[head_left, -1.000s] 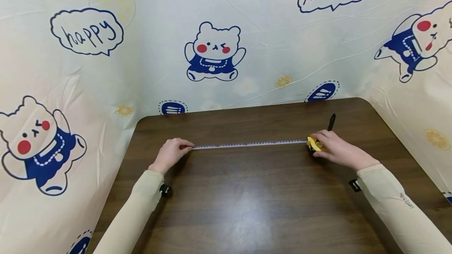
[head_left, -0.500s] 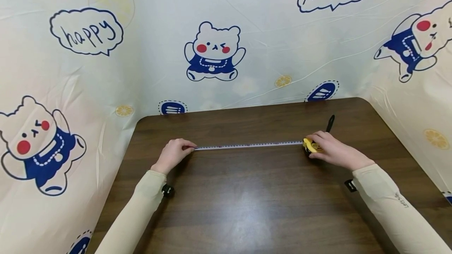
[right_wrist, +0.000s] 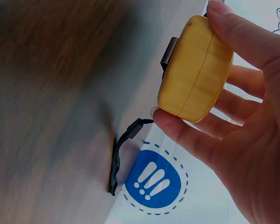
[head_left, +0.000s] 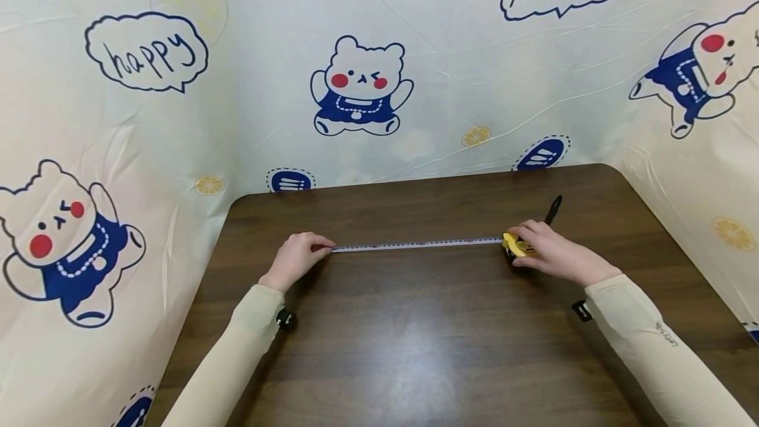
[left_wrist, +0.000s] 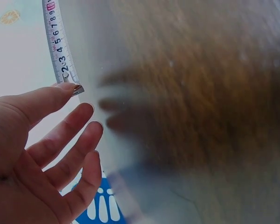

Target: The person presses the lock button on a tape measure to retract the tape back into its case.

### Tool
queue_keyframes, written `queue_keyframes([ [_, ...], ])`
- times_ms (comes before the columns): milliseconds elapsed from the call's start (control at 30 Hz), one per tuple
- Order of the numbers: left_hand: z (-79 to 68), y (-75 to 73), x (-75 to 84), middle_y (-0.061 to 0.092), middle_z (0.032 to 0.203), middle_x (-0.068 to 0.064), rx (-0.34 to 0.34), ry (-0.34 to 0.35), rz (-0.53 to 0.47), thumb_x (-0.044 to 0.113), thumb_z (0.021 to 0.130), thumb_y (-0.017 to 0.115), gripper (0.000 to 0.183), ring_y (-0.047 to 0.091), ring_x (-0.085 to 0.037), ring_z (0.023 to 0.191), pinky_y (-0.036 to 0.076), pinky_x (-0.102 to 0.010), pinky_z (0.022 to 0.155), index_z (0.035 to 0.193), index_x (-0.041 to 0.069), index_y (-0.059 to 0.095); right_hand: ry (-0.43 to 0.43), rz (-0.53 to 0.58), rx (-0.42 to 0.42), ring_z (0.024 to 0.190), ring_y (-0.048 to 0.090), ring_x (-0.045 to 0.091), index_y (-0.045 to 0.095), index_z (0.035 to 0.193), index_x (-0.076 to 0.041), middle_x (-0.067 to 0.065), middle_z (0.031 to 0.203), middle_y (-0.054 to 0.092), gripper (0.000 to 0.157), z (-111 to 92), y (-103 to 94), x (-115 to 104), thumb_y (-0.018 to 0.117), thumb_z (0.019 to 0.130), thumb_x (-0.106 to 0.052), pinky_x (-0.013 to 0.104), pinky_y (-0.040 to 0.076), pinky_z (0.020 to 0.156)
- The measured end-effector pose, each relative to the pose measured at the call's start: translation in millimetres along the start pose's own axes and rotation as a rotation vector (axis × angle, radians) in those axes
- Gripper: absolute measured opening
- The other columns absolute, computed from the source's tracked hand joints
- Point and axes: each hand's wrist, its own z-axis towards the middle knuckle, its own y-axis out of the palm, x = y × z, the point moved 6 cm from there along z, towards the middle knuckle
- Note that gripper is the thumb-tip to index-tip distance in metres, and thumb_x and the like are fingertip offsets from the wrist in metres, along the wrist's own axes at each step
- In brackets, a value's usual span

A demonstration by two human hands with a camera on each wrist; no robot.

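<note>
- Tabletop of dark brown wood grain with rounded far corners point(head_left: 415, 354) fills the lower middle of the head view; its far and side edges meet a pale printed cloth point(head_left: 439, 51); a broad stretch of wood lies between the two cream-sleeved forearms, and a narrower strip runs beyond the hands to the far edge.
- White metal tape blade point(head_left: 415, 244) in that same view lies straight between the hands, long axis left to right, roughly parallel to the far edge; its outlet end enters a rounded yellow plastic tape case point(head_left: 512, 246) on the right, whose mouth faces left; a thin black strap point(head_left: 554, 209) points from beside the case toward the far right corner.
- Left wrist view: the left hand point(left_wrist: 60, 144) pinches the blade's tip between thumb and a finger, the other fingers loosely bent and apart; a small silver end hook point(left_wrist: 78, 89) shows at the thumb tip, and the printed digits climb away from it.
- Right wrist view: the right hand point(right_wrist: 238, 102) grips the case, thumb at one end, a fingertip at the other, further fingers behind; a dark metal clip point(right_wrist: 169, 53) juts from its side.
</note>
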Motion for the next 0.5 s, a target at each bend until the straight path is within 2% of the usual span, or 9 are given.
queue_keyframes([
  [500,2.1,7.9,13.0,0.078,0.112,-0.009,-0.026,0.014,-0.002,0.013,0.097,0.075,0.016,0.071,-0.027,0.103,0.056,-0.051,0.095,0.111,0.012,0.082,0.013,0.011,-0.032,0.107,0.057,0.03,0.059,0.135,0.005,0.019,0.124,0.061,0.055,6.7,7.2,-5.7,0.082,0.092,-0.021,0.052,0.053,0.092],
])
